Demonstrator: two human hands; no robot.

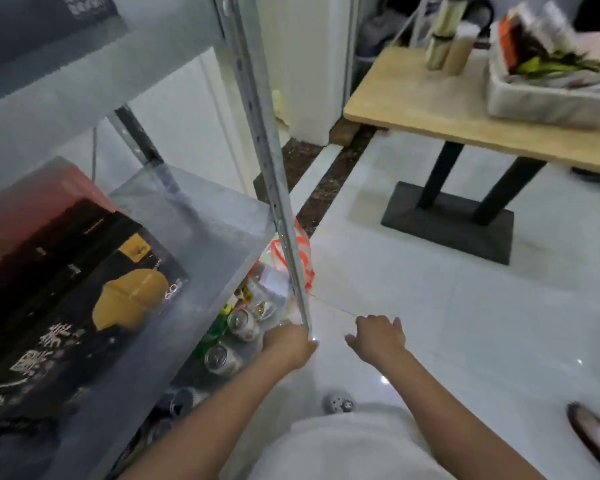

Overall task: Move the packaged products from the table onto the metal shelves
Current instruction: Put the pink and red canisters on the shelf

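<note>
Where the racks stand, at the left: the metal shelves (201,230) already carry goods. A dark box (84,299) printed with a yellow fruit lies on the middle level against a red box (39,209). Another dark package (42,26) sits on the level above.
Lower level: cans (239,322) and an orange-and-white bag (303,261) show behind the shelf post (267,161).
Worktop (413,98): far right, well apart from the shelves. It bears a white basket (548,102) heaped with packaged products (551,60), and pale tied rolls (444,39) stand beside the basket.
Left hand (288,344): low and near, right at the post beside the cans. Its fingers are hidden, so whether it grasps anything cannot be told.
Right hand (378,336): just right of the left one, over the floor, with the fingers loosely bent and holding nothing.
Progress: partly done, by the look of it. Several packages are shelved, but the basket's load is still on the worktop. No product shows in either hand, so another trip to the far right seems due.
</note>
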